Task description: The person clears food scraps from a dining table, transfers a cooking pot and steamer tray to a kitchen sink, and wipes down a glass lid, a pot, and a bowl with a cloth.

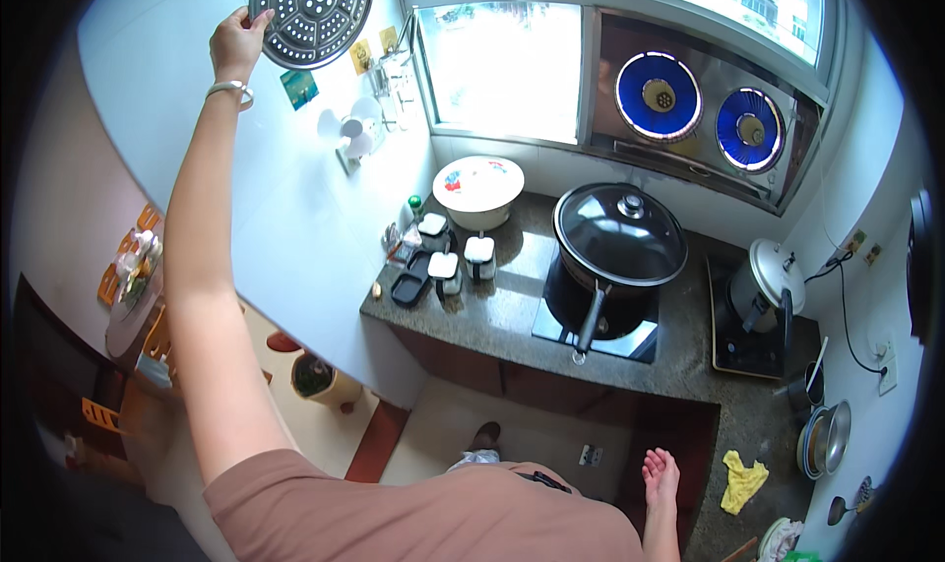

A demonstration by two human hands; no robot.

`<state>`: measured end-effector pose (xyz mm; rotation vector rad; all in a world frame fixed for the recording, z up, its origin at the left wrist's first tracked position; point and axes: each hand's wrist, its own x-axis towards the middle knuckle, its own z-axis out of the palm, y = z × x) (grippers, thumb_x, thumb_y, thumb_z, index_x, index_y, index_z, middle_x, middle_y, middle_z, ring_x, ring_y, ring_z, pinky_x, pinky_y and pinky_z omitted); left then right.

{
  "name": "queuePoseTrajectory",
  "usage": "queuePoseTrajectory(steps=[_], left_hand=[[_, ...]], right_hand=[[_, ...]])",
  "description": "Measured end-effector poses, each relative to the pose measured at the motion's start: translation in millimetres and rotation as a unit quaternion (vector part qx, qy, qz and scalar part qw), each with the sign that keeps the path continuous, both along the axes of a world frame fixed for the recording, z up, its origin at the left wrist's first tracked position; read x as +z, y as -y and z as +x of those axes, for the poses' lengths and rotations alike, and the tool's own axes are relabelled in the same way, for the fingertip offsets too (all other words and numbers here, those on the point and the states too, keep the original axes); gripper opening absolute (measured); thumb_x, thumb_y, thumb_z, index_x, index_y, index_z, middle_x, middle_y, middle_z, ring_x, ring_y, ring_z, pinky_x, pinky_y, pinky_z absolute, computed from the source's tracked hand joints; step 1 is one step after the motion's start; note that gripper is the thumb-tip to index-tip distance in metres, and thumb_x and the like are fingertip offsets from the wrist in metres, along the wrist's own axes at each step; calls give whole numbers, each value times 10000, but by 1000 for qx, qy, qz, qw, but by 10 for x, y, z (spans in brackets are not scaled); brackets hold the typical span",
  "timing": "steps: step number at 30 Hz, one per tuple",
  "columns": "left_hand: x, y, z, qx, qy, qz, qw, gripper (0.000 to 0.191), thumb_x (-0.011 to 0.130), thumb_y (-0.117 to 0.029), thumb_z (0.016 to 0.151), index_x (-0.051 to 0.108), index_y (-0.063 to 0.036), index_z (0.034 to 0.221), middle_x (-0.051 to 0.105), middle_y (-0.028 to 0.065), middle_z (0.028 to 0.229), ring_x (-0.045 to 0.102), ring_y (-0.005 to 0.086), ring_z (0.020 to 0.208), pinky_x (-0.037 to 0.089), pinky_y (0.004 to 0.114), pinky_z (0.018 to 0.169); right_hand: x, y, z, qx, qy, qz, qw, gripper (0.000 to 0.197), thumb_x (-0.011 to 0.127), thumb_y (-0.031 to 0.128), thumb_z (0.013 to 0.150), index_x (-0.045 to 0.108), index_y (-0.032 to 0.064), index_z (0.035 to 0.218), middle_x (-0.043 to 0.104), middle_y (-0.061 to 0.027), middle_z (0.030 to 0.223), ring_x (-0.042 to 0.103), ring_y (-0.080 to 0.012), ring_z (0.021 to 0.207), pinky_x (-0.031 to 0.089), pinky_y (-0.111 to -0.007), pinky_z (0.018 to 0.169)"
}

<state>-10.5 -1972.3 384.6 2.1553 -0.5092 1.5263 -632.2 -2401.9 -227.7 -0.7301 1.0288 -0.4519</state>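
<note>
High against the white wall at the left, my left hand (240, 44) pinches the rim of a round perforated metal steamer rack (311, 17). Whether a hook also bears the rack cannot be told. My right hand (661, 478) hangs low by the counter's front edge, palm up, fingers loosely curled and nothing in them. A yellow cloth (743, 481) lies on the counter to its right. Ahead, a black wok with a glass lid (620, 233) sits on a black cooktop (599, 340), its handle toward me.
A pressure cooker (768, 278) stands on a second cooktop (746, 359), with a cord at the wall. Seasoning jars (444, 270) and a lidded enamel basin (478, 193) occupy the counter's left part. Stacked bowls (825, 440) lean right. Below the rack is a small wall fan (353, 128).
</note>
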Motion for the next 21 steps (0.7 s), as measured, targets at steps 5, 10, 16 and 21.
queuePoseTrajectory(steps=[5, 10, 16, 21], left_hand=[[86, 263, 1004, 46, 19, -11, 999, 334, 679, -389, 804, 645, -61, 745, 666, 99, 691, 635, 299, 644, 498, 391, 625], [295, 352, 1832, 71, 12, -54, 996, 350, 666, -400, 798, 634, -55, 746, 674, 143, 752, 646, 352, 744, 507, 435, 679], [287, 610, 2338, 83, 63, -101, 989, 322, 671, -378, 793, 646, -60, 756, 675, 151, 761, 653, 347, 752, 512, 426, 667], [335, 672, 2609, 90, 37, -119, 988, 303, 665, -351, 795, 668, -48, 801, 676, 171, 801, 657, 352, 768, 518, 425, 674]], right_hand=[[-258, -223, 187, -83, -21, 24, 996, 287, 521, 304, 915, 595, 52, 1030, 648, -72, 946, 593, -157, 801, 485, -283, 672], [-360, -552, 571, -117, -27, 72, 990, 261, 524, 275, 903, 594, 44, 1005, 645, -76, 942, 593, -166, 789, 487, -286, 661], [-164, -793, 899, -137, -38, 60, 988, 242, 536, 257, 892, 600, 51, 1001, 651, -65, 933, 597, -151, 785, 488, -276, 661], [106, -911, 1111, -142, -24, 95, 985, 162, 650, 170, 810, 648, 52, 920, 681, -78, 923, 631, -189, 849, 504, -307, 769]])
